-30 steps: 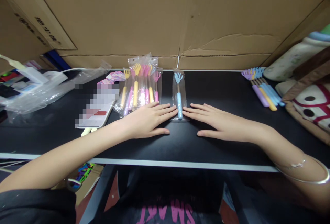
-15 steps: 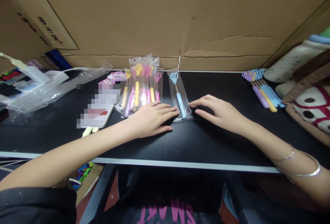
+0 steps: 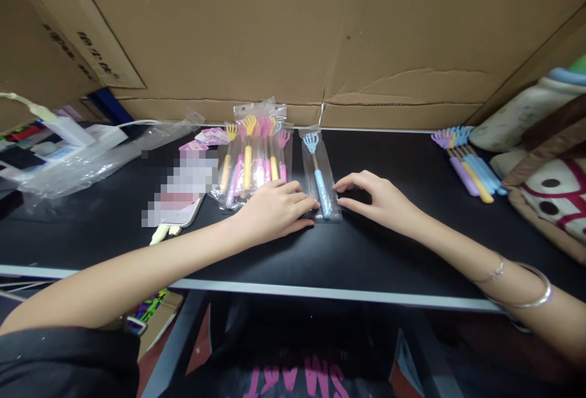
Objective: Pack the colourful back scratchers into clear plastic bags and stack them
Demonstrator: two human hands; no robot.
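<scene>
A blue back scratcher in a clear bag (image 3: pixel 320 178) lies on the black table (image 3: pixel 357 251), slightly tilted. My left hand (image 3: pixel 274 209) rests palm down on the table, its fingers loosely curved, with the fingertips on the bag's left edge. On the other side, my right hand (image 3: pixel 379 199) is arched with its fingers apart, and its fingertips touch the bag's right edge. Neither hand lifts the bag. A pile of bagged scratchers (image 3: pixel 254 154) in yellow and pink lies just left of it, behind my left hand.
Loose purple, blue and yellow scratchers (image 3: pixel 467 160) lie at the far right, beside patterned cushions (image 3: pixel 553 190). A phone (image 3: pixel 178 196), pink cards (image 3: pixel 206 138) and clear plastic bags (image 3: pixel 91 160) are at the left. A cardboard wall (image 3: pixel 320 38) closes the back.
My right hand rose from flat to arched on its fingertips. The bagged blue scratcher's head swung slightly left. My left hand's fingers curled a little.
</scene>
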